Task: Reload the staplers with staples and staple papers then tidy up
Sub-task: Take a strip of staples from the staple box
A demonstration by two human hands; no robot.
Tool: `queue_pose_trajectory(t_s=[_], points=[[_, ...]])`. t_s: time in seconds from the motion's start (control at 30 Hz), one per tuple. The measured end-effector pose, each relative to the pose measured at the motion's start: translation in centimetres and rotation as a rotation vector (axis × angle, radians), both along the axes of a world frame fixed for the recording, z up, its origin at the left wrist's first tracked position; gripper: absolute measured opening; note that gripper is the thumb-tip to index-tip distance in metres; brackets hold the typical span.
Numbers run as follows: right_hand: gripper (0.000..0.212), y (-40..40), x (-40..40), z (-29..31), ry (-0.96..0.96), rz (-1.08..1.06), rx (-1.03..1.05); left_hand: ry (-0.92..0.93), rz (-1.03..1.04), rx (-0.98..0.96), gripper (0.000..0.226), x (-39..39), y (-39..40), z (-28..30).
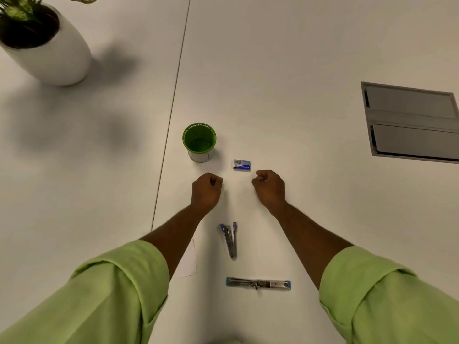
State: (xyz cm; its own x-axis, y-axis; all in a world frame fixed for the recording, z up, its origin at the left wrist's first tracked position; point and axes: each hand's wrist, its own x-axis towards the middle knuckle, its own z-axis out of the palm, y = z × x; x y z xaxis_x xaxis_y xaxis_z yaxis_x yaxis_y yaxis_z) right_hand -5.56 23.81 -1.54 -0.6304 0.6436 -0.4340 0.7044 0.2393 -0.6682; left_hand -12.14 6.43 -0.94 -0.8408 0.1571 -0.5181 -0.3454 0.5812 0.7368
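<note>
On the white table (273, 95), our left hand (206, 192) and right hand (269, 188) rest as empty fists.
We see the staple box (242, 164) just beyond them, beside a green cup (199, 141); a dark stapler (230, 240) and an unfolded stapler (258, 284) lie nearer us, paper (188, 261) under our left forearm.

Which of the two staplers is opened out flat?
The light-blue stapler nearest the person, spread in one flat line. The dark-blue stapler beyond it is only partly open.
</note>
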Motion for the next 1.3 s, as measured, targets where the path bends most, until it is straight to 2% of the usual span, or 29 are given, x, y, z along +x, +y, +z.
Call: queue_pose_trajectory(t_s=[0.13,0.3,0.6,0.67,0.77,0.93,1.07,1.3], points=[[0.029,0.7,-2.6,-0.5,-0.006,0.001,0.033,-0.032,0.026,0.046,0.019,-1.9,2.1,-0.3],[0.030,0.8,-4.0,-1.0,0.000,0.040,0.060,0.030,-0.039,0.046,0.029,-2.6,4.2,-0.3],[0.021,-0.1,-2.4,-0.7,0.030,0.014,0.016,-0.023,-0.009,0.089,0.022,-0.8,4.4,0.4],[0.018,-0.6,-1.4,-0.4,0.057,-0.041,-0.051,-0.046,0.020,0.118,0.019,0.0,3.7,0.7],[0.019,-1.6,0.4,0.6,0.156,-0.175,-0.281,-0.108,0.103,0.217,0.012,1.6,2.4,1.2],[0.021,-3.6,4.4,2.6,0.253,-0.209,-0.476,-0.180,0.159,0.356,0.010,4.9,-0.3,2.2],[0.035,-4.8,7.8,3.7,0.288,-0.155,-0.528,-0.306,0.156,0.509,0.027,7.4,-2.1,3.5],[0.030,-5.7,12.1,5.0,0.322,-0.029,-0.585,-0.351,0.163,0.547,0.021,11.6,-4.3,5.0]])
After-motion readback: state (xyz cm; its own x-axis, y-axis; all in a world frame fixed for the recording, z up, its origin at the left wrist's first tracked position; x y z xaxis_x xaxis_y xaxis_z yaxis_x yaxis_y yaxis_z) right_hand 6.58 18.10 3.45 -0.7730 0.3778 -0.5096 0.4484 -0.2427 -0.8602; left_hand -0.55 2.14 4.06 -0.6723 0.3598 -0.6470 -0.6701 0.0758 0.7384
